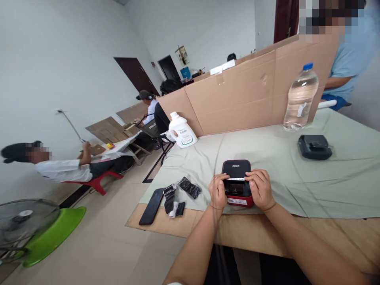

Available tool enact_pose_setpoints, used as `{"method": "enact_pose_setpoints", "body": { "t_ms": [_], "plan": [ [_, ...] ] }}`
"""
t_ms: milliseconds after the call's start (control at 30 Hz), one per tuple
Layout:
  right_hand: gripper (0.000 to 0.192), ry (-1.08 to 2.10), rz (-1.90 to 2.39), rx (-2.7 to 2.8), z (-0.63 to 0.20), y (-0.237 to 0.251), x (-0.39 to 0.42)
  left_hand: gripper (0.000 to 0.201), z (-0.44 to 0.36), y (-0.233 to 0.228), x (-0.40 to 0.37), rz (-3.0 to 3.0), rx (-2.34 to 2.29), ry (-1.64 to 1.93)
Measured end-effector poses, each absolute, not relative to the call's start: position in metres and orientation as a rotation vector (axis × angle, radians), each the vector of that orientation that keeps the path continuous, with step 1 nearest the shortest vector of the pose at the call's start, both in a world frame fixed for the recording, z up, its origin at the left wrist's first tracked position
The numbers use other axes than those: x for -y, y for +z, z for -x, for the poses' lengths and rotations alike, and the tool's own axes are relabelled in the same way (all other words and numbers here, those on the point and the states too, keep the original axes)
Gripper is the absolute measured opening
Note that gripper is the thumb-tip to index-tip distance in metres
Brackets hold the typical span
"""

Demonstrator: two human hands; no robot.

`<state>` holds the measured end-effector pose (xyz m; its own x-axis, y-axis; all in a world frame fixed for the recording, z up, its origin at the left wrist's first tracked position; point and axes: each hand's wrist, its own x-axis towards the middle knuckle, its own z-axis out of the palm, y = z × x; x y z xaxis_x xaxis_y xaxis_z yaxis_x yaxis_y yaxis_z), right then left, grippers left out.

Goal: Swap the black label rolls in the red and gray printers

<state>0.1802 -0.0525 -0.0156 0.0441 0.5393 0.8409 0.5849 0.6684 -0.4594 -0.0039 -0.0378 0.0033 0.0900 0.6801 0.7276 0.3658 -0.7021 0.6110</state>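
Both grips, left hand (218,192) and right hand (260,189), clasp label printer (236,171) | long axis runs away from me, slot end nearest | its front hidden by my fingers

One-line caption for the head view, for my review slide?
Both hands, left and right, grip a red-and-black label printer on the cloth-covered table.

Both bare forearms rise from the bottom edge of the frame and converge at lower centre. The left hand (218,192) and right hand (260,189) sit side by side (palms down), fingers curled, thumbs pointing inward toward each other.
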Motion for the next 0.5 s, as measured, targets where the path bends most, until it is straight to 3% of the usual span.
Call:
{"method": "enact_pose_setpoints", "body": {
  "t_ms": [200, 333, 500],
  "plan": [
    [0.025, 0.05, 0.979, 1.519, -0.18, -0.027, 0.049, 0.038, -0.001, -0.019, 0.047, -2.063, -0.977, 1.736],
    [0.026, 0.153, 1.264, 1.33, -0.184, -0.046, 0.033, 0.052, -0.003, -0.042, 0.051, -1.828, -1.154, 1.793],
    [0.034, 0.412, 1.573, 1.429, -0.186, -0.061, 0.021, 0.064, -0.003, -0.042, 0.05, -1.634, -1.098, 1.574]
  ]
}}
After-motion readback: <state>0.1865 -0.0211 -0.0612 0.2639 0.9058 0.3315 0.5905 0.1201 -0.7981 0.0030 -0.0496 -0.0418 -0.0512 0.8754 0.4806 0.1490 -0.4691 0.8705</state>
